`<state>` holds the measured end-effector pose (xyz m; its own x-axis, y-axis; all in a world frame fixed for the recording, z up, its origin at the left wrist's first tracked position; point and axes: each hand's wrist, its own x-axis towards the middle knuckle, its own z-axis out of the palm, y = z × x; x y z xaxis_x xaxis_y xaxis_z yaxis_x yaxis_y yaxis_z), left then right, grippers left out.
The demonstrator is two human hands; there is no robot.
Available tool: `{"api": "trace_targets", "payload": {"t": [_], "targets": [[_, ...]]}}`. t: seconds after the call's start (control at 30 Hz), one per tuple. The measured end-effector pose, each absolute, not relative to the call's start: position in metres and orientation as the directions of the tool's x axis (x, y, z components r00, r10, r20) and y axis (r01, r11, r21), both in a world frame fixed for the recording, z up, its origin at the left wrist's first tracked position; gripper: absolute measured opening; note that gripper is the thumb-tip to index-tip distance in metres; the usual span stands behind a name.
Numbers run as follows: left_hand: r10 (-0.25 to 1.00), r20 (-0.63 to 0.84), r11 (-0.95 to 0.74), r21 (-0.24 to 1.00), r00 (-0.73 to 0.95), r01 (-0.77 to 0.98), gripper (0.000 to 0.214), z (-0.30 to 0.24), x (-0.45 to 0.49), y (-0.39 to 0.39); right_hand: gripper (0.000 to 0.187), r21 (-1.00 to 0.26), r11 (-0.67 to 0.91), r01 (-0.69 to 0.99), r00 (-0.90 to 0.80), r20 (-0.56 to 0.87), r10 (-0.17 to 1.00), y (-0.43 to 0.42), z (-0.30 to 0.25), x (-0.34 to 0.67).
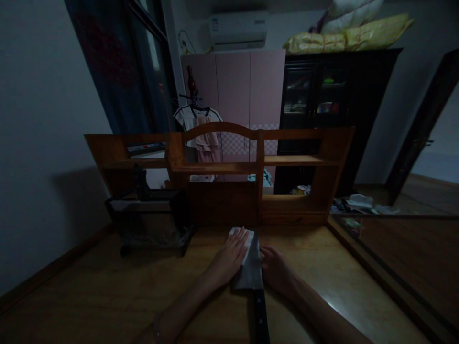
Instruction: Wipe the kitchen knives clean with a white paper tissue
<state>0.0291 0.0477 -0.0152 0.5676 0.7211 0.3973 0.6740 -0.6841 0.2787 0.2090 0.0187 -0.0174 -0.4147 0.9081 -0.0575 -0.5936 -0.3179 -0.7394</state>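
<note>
In the head view, a cleaver point(252, 272) lies on the wooden tabletop, its broad grey blade pointing away from me. Its black riveted handle point(261, 315) points toward me. My left hand point(233, 253) lies flat over the left side of the blade, fingers stretched forward. Beneath those fingers is a white tissue or cloth point(250, 235), partly covered by them. On the right, my right hand point(274, 265) is closed at the blade's long edge, fingers curled against it; its fingertips are partly hidden. Neither hand is on the handle.
A wooden shelf unit point(222, 168) stands along the table's far side. At left on the table is a dark box-like object point(147, 220) with plastic film near its base. A raised wooden edge point(373, 267) runs along the right. Wardrobes point(233, 86) stand beyond.
</note>
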Motion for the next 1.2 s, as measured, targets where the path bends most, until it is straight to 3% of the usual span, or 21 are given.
{"api": "trace_targets", "payload": {"t": [0.3, 0.73, 1.0, 1.2], "targets": [[0.553, 0.367, -0.833, 0.228, 0.748, 0.504, 0.048, 0.017, 0.045, 0.018, 0.036, -0.6, -0.454, -0.658, -0.537, -0.048, 0.842, 0.005, 0.002, 0.212], [0.719, 0.374, -0.692, 0.306, 0.586, 0.654, 0.051, -0.012, 0.026, 0.04, 0.043, -0.596, -0.554, -0.581, -0.637, -0.091, 0.765, -0.004, 0.005, 0.205], [0.608, 0.332, -0.792, 0.319, 0.721, 0.52, 0.051, -0.005, 0.037, 0.029, 0.05, -0.607, -0.554, -0.57, -0.666, -0.054, 0.744, -0.009, 0.016, 0.202], [0.665, 0.347, -0.746, 0.292, 0.661, 0.598, 0.051, -0.014, 0.034, 0.039, 0.045, -0.578, -0.575, -0.579, -0.657, -0.086, 0.749, -0.007, 0.011, 0.202]]}}
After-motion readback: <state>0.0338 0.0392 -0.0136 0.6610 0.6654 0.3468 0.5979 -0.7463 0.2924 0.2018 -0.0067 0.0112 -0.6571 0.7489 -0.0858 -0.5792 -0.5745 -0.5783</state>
